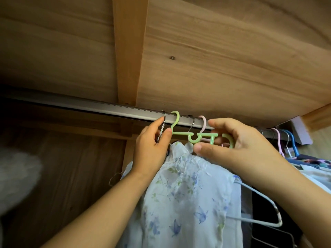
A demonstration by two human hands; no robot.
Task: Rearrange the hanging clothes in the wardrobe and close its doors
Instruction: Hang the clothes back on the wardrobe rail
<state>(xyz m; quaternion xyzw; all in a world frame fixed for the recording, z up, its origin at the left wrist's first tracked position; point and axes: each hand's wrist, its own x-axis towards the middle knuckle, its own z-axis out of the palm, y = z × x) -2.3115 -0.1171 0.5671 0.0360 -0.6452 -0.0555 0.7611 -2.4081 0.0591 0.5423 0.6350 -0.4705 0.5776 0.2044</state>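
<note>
Green hanger (194, 136) on rail (107, 109): two hands, left grip (152, 145), right grip (238, 147), both pinching it.

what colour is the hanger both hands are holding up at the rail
Light green hanger, clearest in the head view.

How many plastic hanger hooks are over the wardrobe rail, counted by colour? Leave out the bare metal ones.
Plastic hooks over the rail:
Green hook: 1
Pink hooks: 2
Blue hook: 1
Total: 4
</note>
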